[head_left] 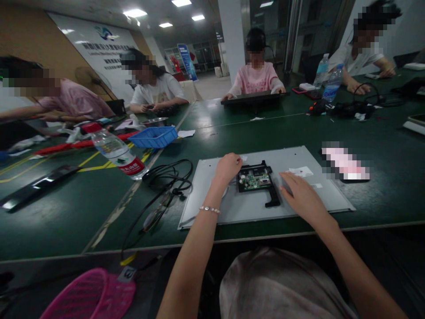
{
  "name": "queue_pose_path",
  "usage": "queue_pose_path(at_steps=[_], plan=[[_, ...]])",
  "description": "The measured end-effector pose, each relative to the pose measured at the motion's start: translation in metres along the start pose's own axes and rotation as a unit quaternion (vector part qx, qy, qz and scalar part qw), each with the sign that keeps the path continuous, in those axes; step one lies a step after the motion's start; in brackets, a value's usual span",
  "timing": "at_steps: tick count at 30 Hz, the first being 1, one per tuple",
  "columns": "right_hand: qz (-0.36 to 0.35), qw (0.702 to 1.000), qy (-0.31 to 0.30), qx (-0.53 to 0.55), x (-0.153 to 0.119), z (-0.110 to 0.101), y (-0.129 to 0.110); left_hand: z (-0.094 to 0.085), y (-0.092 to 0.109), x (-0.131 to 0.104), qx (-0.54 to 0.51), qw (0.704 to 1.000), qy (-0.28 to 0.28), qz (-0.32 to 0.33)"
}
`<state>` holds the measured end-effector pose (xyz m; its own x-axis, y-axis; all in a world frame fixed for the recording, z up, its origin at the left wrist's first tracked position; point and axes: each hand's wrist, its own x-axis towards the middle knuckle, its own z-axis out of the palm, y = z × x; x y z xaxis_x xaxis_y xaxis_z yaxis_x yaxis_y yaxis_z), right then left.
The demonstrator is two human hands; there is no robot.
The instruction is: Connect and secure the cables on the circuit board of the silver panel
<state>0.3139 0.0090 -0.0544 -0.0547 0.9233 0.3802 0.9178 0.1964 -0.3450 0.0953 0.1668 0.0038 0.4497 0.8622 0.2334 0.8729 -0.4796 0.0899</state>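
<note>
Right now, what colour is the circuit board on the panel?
Green, in a black frame: circuit board, head view, between the left hand and right hand.

Dark green table [381, 177], grey panel [252, 208] lying flat under both hands, black cables [166, 177] and water bottle [117, 155] left of the left grip, blue tray [153, 136] beyond, phone [347, 166] right of the right grip.

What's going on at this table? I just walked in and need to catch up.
A person sits at a green table with a grey panel lying flat before them. Their left hand rests curled at the left edge of a green circuit board in a black bracket on the panel; their right hand lies flat on the panel beside it. A water bottle lies to the left. Other people work around the table.
</note>
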Motion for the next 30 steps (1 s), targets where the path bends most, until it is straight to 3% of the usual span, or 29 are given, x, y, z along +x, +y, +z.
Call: queue_pose_path(at_steps=[11,18,21,25,30], plan=[[0.032,0.999,0.017,-0.029,0.0,0.001,0.005,-0.003,0.0,-0.002,-0.007,1.0,-0.004,0.008],[0.004,1.0,0.01,-0.008,0.007,-0.007,-0.002,-0.005,-0.013,-0.001,-0.105,0.994,0.013,0.039],[-0.035,0.999,-0.017,0.033,0.027,-0.017,-0.012,-0.006,-0.019,0.001,-0.135,0.99,-0.022,0.038],[-0.065,0.996,-0.036,0.043,0.077,-0.026,-0.032,-0.007,-0.021,0.002,-0.169,0.984,-0.046,0.03],[-0.092,0.991,-0.099,-0.006,0.137,-0.013,-0.053,-0.006,-0.022,0.002,-0.177,0.982,-0.059,0.024]])
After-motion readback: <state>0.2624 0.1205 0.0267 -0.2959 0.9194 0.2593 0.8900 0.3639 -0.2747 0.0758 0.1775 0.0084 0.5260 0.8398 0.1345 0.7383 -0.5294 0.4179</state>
